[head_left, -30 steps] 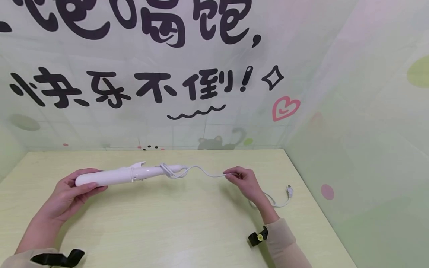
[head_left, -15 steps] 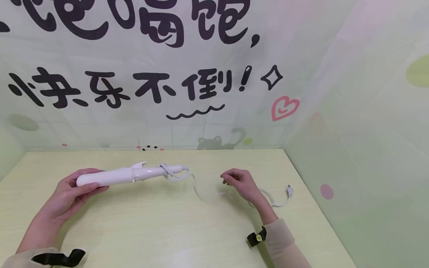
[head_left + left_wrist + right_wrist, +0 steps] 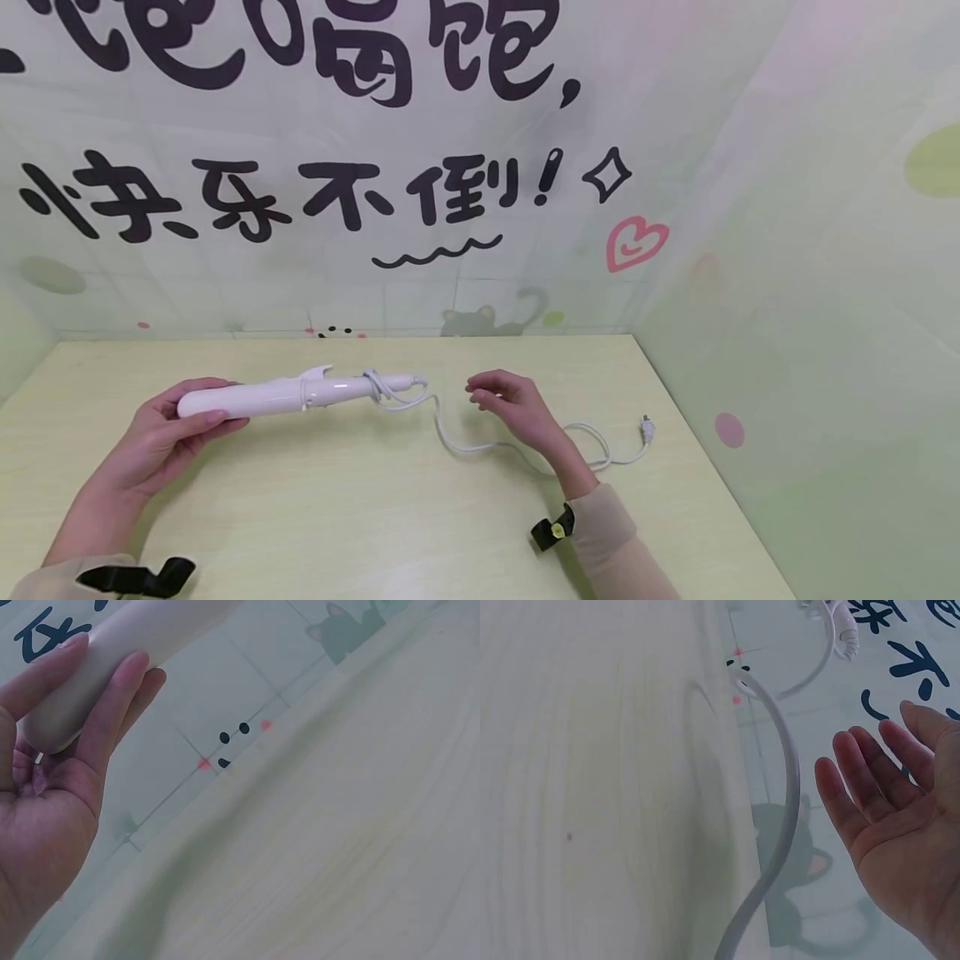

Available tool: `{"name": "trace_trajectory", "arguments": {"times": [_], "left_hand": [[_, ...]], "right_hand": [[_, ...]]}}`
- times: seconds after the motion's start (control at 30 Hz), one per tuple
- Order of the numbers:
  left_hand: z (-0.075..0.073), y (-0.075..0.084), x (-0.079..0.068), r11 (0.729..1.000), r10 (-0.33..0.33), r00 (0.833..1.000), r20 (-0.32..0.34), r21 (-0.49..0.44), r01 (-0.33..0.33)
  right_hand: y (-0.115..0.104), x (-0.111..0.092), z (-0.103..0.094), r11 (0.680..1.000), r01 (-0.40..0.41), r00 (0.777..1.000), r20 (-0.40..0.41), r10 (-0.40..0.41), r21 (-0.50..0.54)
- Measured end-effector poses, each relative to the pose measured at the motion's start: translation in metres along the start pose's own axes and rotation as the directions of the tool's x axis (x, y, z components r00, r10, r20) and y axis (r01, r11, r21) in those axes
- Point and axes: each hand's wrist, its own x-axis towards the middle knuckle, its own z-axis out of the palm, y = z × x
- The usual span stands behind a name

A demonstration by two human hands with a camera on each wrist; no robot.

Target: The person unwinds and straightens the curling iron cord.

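A white curling iron [image 3: 273,397] is held up over the table at a slight slant. My left hand [image 3: 153,437] grips its thick rounded end; in the left wrist view, thumb and fingers wrap the smooth white barrel [image 3: 142,637]. Its white cord [image 3: 472,450] loops around the thin handle end, then hangs down and runs right along the table. My right hand [image 3: 517,408] hovers just right of the handle end, holding nothing. In the right wrist view the right hand [image 3: 900,825] has loosely bent fingers, and the cord [image 3: 789,772] passes beside them.
The cord ends in a two-pin plug [image 3: 647,430] lying at the right of the pale wooden table [image 3: 337,517]. Behind stands a wall [image 3: 337,275] printed with black characters, and another wall [image 3: 825,350] bounds the right side.
My right hand has let go of the cord, which has dropped from a near-level stretch into a hanging curve. That hand then moved left, toward the handle end. The left hand barely shifted.
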Motion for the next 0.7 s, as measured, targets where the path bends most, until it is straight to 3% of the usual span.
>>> {"name": "trace_trajectory", "arguments": {"times": [0.3,0.7], "left_hand": [[0.002,0.001,-0.003,1.0,-0.003,1.0,0.004,0.018,0.003],[0.007,0.001,0.004,1.0,-0.012,0.999,0.034,0.006,0.012]], "right_hand": [[-0.004,0.014,0.029,0.999,0.017,0.999,0.047,-0.019,0.037],[0.001,0.017,0.042,0.995,-0.074,0.987,0.148,0.063,0.069]]}}
